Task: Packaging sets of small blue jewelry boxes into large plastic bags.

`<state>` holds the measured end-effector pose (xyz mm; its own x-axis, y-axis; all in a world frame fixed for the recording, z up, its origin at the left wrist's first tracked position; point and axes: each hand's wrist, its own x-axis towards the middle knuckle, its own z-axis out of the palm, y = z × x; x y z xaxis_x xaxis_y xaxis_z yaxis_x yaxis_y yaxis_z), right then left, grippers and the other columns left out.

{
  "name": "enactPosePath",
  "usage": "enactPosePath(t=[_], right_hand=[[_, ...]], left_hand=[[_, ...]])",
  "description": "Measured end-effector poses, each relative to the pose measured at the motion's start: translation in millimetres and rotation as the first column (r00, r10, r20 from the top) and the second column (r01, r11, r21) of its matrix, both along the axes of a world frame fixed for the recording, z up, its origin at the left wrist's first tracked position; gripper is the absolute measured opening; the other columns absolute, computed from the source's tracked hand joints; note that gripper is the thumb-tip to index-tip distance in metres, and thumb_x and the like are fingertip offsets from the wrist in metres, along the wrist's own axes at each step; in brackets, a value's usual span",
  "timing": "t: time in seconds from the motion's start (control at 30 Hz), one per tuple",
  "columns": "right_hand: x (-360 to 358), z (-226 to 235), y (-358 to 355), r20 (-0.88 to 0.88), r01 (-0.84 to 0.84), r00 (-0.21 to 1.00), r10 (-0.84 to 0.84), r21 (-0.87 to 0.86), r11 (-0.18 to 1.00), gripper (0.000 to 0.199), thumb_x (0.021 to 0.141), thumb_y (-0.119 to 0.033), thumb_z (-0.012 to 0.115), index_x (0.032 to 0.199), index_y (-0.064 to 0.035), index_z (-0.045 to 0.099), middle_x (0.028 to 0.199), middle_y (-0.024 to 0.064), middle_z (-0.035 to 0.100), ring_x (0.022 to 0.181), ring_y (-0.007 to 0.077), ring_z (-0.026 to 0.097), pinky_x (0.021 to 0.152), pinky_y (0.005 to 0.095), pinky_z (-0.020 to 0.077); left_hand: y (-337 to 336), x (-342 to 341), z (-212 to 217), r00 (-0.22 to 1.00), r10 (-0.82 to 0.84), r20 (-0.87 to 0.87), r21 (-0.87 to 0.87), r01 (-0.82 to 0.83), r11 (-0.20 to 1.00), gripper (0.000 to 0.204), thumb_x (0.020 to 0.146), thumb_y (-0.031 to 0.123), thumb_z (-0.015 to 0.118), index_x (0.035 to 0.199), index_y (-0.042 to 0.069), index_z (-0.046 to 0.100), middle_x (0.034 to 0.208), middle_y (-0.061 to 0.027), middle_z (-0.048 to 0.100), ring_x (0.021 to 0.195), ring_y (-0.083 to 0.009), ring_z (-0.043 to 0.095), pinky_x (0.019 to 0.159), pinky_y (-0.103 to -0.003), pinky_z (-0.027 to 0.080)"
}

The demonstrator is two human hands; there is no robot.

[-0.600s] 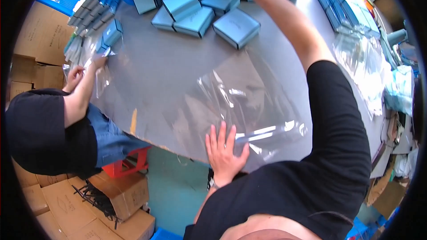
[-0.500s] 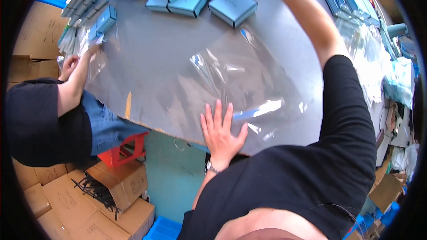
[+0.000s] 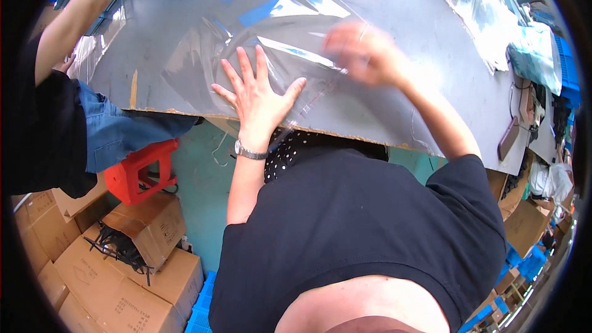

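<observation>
A thin, clear plastic film (image 3: pixel 288 63) is spread on the flat grey tabletop (image 3: pixel 404 15), covered by the bare left hand (image 3: pixel 260 100), laid open and splayed; the blurred bare right hand (image 3: pixel 365 55) is seen at its right edge, but whether anything is grasped cannot be told

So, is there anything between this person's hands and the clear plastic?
Nothing visible stands in the way. The left hand lies spread directly on the clear plastic. The right hand is blurred at the plastic's right side, with no object showing between them; whether it touches, I can't tell.
</observation>
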<state>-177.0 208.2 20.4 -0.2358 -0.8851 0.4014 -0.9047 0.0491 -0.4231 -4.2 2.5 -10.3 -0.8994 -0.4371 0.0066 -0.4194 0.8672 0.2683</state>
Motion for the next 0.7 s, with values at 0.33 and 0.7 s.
enactPosePath(t=[0.33,0.7], right_hand=[[66.5,-16.0,19.7,0.006,-0.057,0.998,0.056,0.084,0.995,0.043,0.080,-0.014,0.067,0.122,-0.0055,0.065,0.126,0.0085,0.063,0.122,0.0273,0.055,0.104,0.0400,0.0448],[-82.8,75.7,-19.4,-0.303,0.310,0.908,-0.289,0.024,0.950,0.074,0.065,-0.021,0.077,0.136,-0.0226,0.054,0.149,0.0114,0.043,0.144,0.0345,0.028,0.114,0.0510,0.0292]], left_hand=[[-62.6,-5.9,23.0,0.946,0.032,-0.323,0.209,0.038,0.977,0.025,0.095,0.033,0.059,0.112,0.019,0.072,0.136,-0.0109,0.057,0.132,-0.0353,0.042,0.102,-0.063,0.022],[-8.8,-10.6,0.7,0.888,-0.082,-0.453,0.085,0.135,0.987,0.017,0.080,0.012,0.068,0.095,0.007,0.060,0.109,-0.0122,0.059,0.114,-0.0337,0.051,0.098,-0.045,0.039]])
